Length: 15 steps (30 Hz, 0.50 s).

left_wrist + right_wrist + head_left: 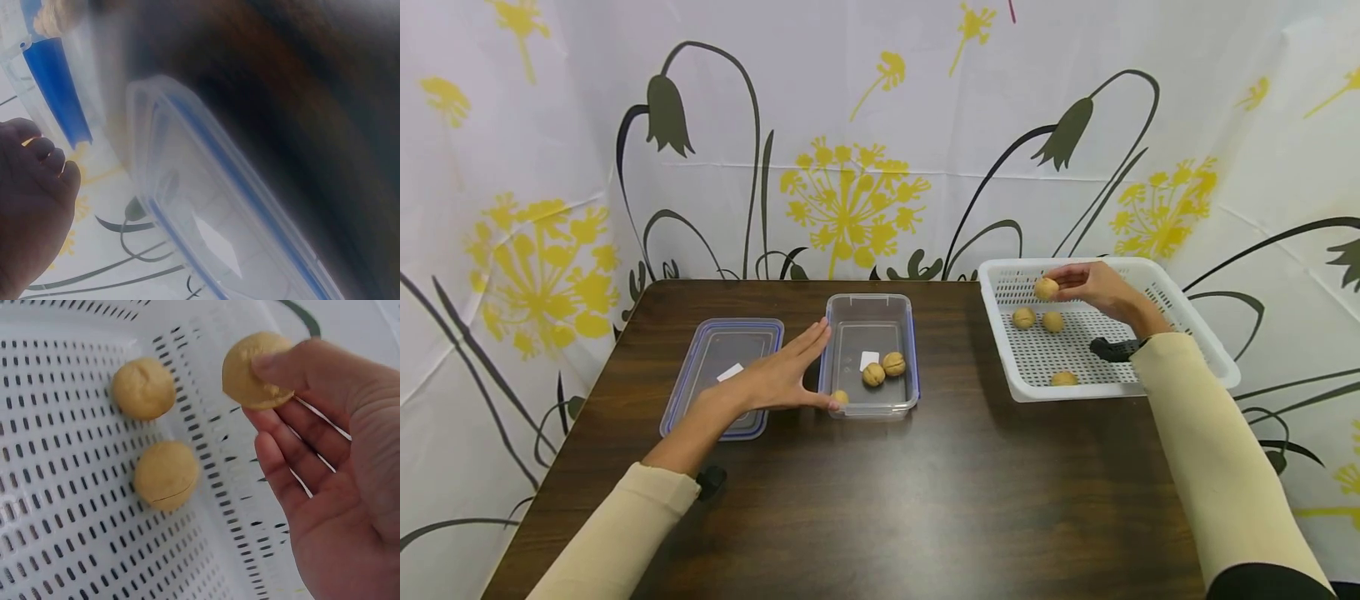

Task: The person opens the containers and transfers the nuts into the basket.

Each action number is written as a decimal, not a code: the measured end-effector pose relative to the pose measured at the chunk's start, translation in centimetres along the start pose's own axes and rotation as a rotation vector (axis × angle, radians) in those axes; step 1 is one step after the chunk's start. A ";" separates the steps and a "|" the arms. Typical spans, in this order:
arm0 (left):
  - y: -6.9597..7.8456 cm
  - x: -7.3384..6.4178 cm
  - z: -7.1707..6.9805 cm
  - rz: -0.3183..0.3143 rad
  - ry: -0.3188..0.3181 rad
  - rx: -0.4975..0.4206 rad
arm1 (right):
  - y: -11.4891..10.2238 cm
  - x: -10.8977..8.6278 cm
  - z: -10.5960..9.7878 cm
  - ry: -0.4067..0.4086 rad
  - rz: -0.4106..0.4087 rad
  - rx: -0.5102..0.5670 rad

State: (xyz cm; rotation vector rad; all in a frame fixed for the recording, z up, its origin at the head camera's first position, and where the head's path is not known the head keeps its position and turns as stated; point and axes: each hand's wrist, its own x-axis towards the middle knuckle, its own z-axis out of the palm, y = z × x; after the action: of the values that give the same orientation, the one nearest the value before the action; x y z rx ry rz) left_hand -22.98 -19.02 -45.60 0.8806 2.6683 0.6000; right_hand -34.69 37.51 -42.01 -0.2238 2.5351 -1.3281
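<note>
Over the white basket (1003, 354), my right hand (1093, 287) pinches a walnut (250, 375) between thumb and fingers. Below it, two walnuts (144, 389) lie on the slotted basket floor, and another walnut (1063, 378) sits near the front wall. My left hand (786, 371) is at the left side of a clear plastic container (880, 321), fingers extended and thumb near its front corner. Inside that container are two walnuts (883, 369) beside a white label, with a third walnut (840, 397) by the front left corner, partly hidden by the thumb.
A clear lid (730, 337) with a blue seal lies left of the container, partly under my left forearm. Everything stands on a dark wooden table (925, 500). A flower-printed curtain (880, 108) hangs behind the table.
</note>
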 end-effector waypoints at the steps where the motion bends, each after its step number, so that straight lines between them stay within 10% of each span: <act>1: 0.0 0.0 0.0 0.000 0.001 0.002 | 0.3 0.2 0.0 0.000 -0.006 -0.014; 15: -0.2 -0.1 -0.1 -0.006 -0.011 0.016 | 2.0 1.2 1.6 -0.021 -0.009 -0.122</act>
State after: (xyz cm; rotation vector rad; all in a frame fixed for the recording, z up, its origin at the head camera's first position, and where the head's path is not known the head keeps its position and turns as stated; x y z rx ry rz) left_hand -22.99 -19.25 -45.60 0.8770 2.6688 0.5711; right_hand -35.32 37.07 -44.73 -0.2729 2.6031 -1.1686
